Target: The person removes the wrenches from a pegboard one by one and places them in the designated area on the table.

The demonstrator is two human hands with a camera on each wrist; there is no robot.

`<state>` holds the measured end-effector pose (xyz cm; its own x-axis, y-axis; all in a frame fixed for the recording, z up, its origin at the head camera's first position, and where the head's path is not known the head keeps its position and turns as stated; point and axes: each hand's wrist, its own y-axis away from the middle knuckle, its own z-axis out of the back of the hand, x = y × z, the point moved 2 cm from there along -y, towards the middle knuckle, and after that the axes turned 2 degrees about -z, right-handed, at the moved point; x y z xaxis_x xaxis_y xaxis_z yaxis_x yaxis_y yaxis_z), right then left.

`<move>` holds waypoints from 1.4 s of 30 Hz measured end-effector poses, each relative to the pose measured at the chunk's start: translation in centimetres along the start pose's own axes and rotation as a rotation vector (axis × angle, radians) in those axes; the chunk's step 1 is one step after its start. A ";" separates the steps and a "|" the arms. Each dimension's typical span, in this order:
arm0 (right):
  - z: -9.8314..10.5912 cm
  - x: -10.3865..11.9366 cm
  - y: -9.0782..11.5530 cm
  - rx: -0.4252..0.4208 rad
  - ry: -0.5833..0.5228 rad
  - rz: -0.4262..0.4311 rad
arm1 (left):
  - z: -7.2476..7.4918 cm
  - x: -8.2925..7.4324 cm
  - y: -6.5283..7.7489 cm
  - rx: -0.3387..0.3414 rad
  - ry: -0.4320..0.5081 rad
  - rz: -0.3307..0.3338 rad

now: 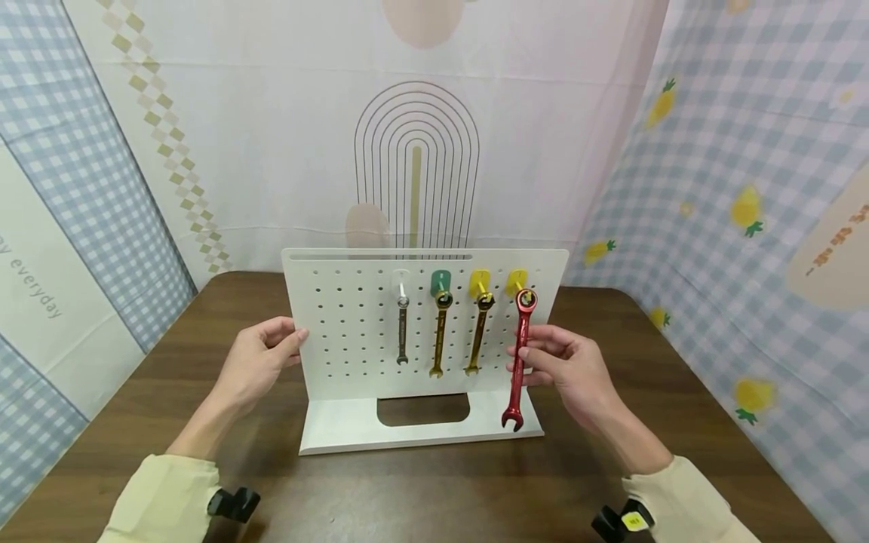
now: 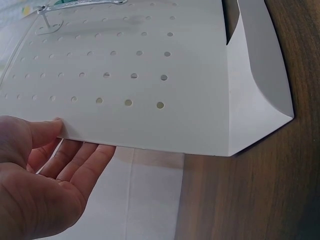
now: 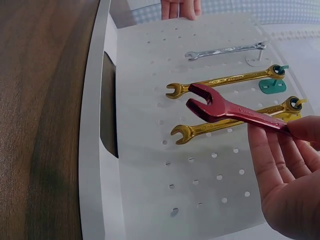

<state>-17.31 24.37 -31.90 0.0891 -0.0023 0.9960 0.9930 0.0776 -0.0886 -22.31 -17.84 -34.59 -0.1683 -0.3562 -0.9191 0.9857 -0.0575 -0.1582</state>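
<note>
My left hand (image 1: 258,362) pinches the left edge of a white pegboard (image 1: 339,386), thumb on the front face and fingers behind. In my right hand (image 1: 577,369) is a red combination wrench (image 1: 523,326), held at its shaft between thumb and fingers. Its ring end overlaps the rightmost yellow hook (image 1: 516,277) in the head view, and its open end points down. Left of it hang two gold wrenches (image 1: 479,339) on a yellow and a green hook (image 1: 440,279), then a smaller silver wrench (image 1: 403,332) on a clear hook. The right wrist view shows the red wrench's open jaw in front of the gold ones.
The pegboard stands upright on a foot (image 1: 339,434) with a cut-out slot, on a brown wooden table (image 1: 434,498). Behind hangs a pale cloth (image 1: 271,136) with printed arches. Checked cloth (image 1: 706,143) lines the sides.
</note>
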 end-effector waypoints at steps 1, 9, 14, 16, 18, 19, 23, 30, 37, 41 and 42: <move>0.0 0.0 0.0 0.002 -0.005 0.000 | 0.0 0.1 0.0 0.000 0.000 0.002; -0.2 0.3 0.3 0.047 -0.068 0.020 | -0.1 0.6 0.3 0.004 -0.001 0.019; -0.2 0.4 0.5 0.055 -0.094 0.014 | -0.3 0.7 0.4 0.004 -0.001 0.018; 0.0 0.5 0.6 0.049 -0.094 0.010 | -0.3 0.7 0.4 0.004 0.000 0.013; 0.2 0.5 0.6 0.045 -0.097 0.011 | -0.3 0.6 0.4 0.005 -0.002 0.009; 0.3 0.6 0.7 0.044 -0.100 0.014 | -0.4 0.6 0.4 0.004 -0.001 0.008; 0.9 0.7 1.0 0.048 -0.118 0.034 | -0.4 0.4 0.3 0.006 0.007 0.003; 2.2 0.8 1.4 0.078 -0.135 0.068 | -0.3 0.2 0.0 0.004 0.019 -0.009; 3.6 0.3 1.4 0.094 -0.136 0.061 | -0.1 0.2 0.0 0.001 0.017 -0.008; 4.7 -0.1 1.3 0.078 -0.122 0.040 | 0.0 0.1 0.1 -0.005 0.013 -0.013; 5.0 -0.3 1.2 0.075 -0.120 0.034 | 0.0 0.1 0.1 -0.007 0.013 -0.014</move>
<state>-16.48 29.42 -32.24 0.1082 0.1205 0.9868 0.9807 0.1498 -0.1259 -22.26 -17.91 -34.69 -0.1825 -0.3436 -0.9212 0.9832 -0.0561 -0.1738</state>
